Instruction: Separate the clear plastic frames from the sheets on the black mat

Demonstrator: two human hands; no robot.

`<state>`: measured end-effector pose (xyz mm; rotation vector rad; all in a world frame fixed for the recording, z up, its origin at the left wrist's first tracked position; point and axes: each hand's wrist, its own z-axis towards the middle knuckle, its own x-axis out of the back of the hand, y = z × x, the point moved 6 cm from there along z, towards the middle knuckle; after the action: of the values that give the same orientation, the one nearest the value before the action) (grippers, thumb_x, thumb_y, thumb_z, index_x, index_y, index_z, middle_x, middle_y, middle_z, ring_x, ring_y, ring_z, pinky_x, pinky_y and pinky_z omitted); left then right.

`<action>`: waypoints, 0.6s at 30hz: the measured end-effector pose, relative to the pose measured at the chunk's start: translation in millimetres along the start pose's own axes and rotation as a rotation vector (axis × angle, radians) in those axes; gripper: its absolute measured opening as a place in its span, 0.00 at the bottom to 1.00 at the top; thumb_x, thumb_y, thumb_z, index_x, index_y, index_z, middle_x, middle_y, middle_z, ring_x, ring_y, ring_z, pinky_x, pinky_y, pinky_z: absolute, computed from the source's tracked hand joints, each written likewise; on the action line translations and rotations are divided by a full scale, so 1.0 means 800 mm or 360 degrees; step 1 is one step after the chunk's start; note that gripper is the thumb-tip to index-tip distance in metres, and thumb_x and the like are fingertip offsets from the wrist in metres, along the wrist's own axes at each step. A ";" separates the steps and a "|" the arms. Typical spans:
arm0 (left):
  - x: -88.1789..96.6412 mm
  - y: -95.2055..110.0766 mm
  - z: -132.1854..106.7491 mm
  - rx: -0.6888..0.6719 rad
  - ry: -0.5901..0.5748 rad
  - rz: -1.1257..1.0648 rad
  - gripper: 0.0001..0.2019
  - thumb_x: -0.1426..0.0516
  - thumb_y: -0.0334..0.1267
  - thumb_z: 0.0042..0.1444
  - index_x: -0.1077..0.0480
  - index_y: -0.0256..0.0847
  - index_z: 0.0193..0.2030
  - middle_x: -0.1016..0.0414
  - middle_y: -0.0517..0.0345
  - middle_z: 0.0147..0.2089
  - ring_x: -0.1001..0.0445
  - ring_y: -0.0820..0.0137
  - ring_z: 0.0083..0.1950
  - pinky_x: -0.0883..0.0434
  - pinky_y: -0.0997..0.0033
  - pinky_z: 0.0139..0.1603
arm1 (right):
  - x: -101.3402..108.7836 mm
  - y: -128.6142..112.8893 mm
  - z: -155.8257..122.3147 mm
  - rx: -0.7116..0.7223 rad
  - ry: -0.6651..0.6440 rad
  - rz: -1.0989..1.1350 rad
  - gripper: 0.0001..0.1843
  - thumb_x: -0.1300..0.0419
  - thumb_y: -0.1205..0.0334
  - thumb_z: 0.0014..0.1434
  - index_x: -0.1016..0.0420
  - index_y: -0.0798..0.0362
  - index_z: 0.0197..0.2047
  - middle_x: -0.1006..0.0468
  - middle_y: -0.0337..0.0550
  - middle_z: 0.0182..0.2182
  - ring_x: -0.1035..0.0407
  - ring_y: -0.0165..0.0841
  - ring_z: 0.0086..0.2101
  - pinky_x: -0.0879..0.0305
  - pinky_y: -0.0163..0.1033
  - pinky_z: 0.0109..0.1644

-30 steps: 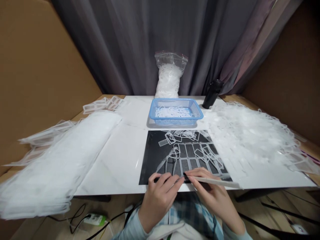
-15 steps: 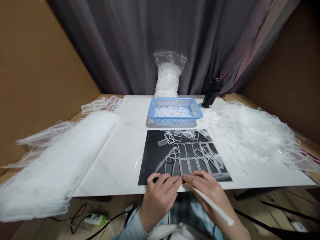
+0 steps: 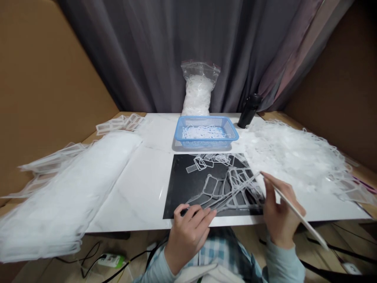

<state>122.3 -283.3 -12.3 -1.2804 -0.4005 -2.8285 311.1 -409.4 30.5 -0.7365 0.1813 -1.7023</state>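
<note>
A black mat point(image 3: 182, 181) lies on the white table point(image 3: 141, 188) in front of me. On it rests a clear plastic lattice of rectangular frames point(image 3: 226, 188), now stretched and skewed toward the right. My left hand point(image 3: 188, 232) presses its fingertips on the mat's near edge, pinning the lattice's left end. My right hand point(image 3: 278, 212) is closed on the lattice's right end at the mat's right edge and also holds a thin white stick point(image 3: 297, 216). Loose clear frames point(image 3: 206, 161) lie at the mat's far side.
A blue basket point(image 3: 206, 133) with white scraps stands behind the mat, and a zip bag of white pieces point(image 3: 198, 90) leans on the curtain. A black cylinder point(image 3: 249, 110) stands at the back right. Heaps of clear lattice sheets point(image 3: 300, 157) and stacked white sheets point(image 3: 67, 188) flank the mat.
My right hand has moved from beside the left hand out to the right, pulling the lattice so that it stretches and deforms. The left hand has stayed put.
</note>
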 end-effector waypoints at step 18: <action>0.003 0.002 0.002 -0.0054 -0.0006 0.0057 0.13 0.45 0.30 0.64 0.24 0.47 0.51 0.20 0.60 0.41 0.27 0.69 0.44 0.43 0.62 0.52 | -0.025 -0.003 -0.042 -0.0375 -0.0987 0.0512 0.10 0.42 0.57 0.68 0.19 0.48 0.44 0.17 0.44 0.43 0.23 0.37 0.45 0.27 0.39 0.51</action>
<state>122.0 -284.2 -9.5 -1.2859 -0.3276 -2.8159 291.7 -399.0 -2.1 -1.3005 0.0600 -1.0981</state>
